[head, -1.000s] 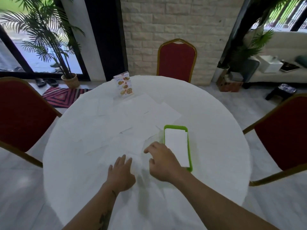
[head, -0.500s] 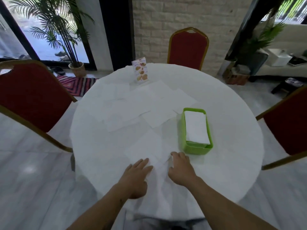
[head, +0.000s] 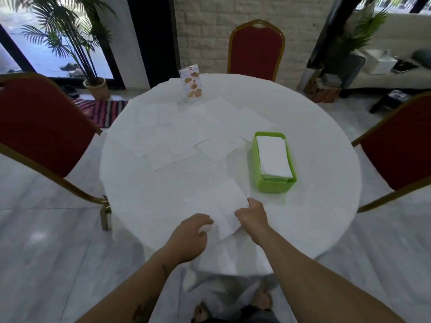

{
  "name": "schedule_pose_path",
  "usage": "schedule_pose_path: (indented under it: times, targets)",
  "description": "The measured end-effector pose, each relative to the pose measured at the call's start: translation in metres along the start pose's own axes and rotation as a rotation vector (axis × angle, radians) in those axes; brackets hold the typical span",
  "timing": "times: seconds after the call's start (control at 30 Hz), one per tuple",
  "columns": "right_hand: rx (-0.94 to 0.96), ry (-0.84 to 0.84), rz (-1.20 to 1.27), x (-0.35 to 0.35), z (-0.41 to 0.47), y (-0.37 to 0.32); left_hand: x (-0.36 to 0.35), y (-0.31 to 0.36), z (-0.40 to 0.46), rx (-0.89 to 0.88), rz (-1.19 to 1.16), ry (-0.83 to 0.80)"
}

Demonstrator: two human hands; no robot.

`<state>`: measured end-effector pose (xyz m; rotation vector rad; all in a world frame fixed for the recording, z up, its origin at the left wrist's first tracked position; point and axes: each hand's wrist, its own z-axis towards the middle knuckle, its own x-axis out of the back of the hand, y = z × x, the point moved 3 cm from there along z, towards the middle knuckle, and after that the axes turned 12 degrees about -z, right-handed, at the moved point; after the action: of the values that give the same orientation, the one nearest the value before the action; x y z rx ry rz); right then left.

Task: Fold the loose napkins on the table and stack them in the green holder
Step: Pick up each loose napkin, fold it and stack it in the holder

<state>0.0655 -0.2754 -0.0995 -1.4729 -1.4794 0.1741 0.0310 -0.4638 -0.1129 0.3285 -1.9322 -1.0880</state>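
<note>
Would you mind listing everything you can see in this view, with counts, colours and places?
Round table with white cloth: one, white, centre.
Green plastic napkin holder: one, green, right of centre, near side.
Folded white napkins in the holder: a stack, count unclear.
Loose white paper napkins: several overlapping, far half of table.
White napkin being handled: one, near edge.
Printed menu card stand: one, upright, far edge.
Red chairs with gold frames: three, around the table.
Potted palm plant: one, far left.
Striped rug: one, floor, left.
Left hand: on the napkin's near edge.
Right hand: gripping the napkin's right edge.
</note>
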Motion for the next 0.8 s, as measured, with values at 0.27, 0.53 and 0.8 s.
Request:
schedule_pose_path:
  times: [0.27, 0.53, 0.8]
  targets:
    - [0.424, -0.239, -0.732, -0.024, -0.025, -0.027, 0.040, -0.023, -0.007, 0.150, -0.249, 0.393]
    - [0.281, -0.173, -0.827, -0.032, -0.030, -0.016, 0.017, -0.017, -0.007, 0.077, 0.128, 0.054]
    - [-0.073, -0.245, -0.146, -0.028, -0.011, -0.020, 0.000, -0.007, -0.006, 0.049, 0.311, -0.071]
